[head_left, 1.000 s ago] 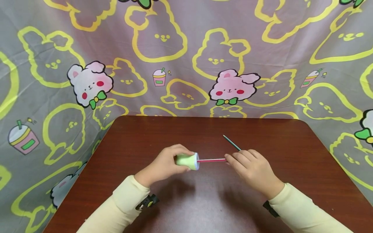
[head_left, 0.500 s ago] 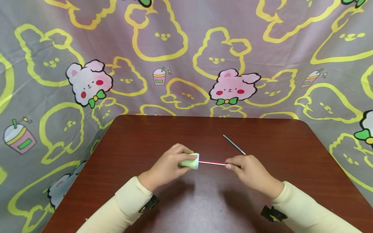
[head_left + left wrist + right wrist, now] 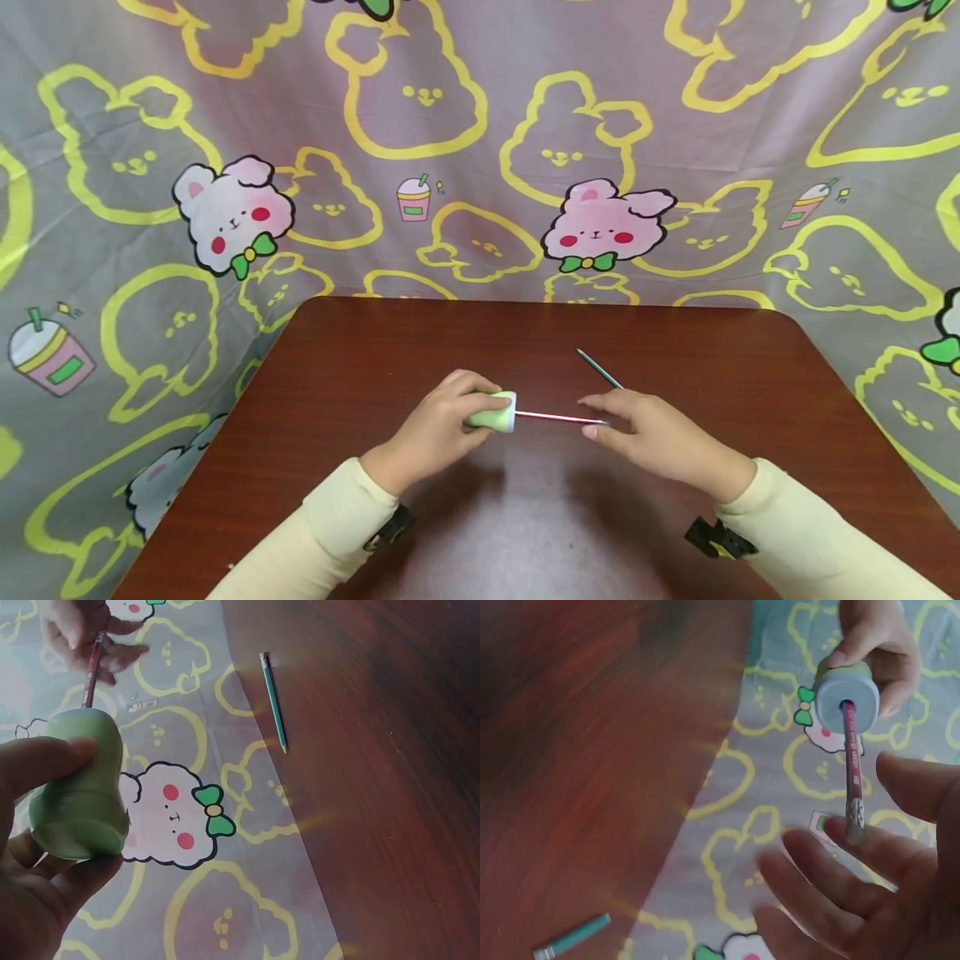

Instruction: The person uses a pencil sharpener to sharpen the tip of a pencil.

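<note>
My left hand [image 3: 431, 433] grips a light green pencil sharpener [image 3: 492, 413], held on its side above the table. Out of the sharpener's pale blue end, a red pencil [image 3: 558, 417] sticks toward the right, its tip hidden inside the hole. In the right wrist view the pencil's metal band and eraser [image 3: 855, 825] show at its free end. My right hand [image 3: 660, 433] is beside that end with thumb and fingers spread apart, the eraser overlapping the index finger in this view. A green pencil [image 3: 598, 368] lies on the table just beyond my right hand.
The brown wooden table [image 3: 420, 342] has rounded far corners. A grey curtain [image 3: 465, 75] with yellow bear outlines and rabbit faces hangs behind it and along both sides. Dark wrist straps [image 3: 722, 537] sit at both cream sleeves.
My right hand has let go of the red pencil, its fingers spreading and baring the eraser end. The left hand keeps its grip on the sharpener, nearly in place.
</note>
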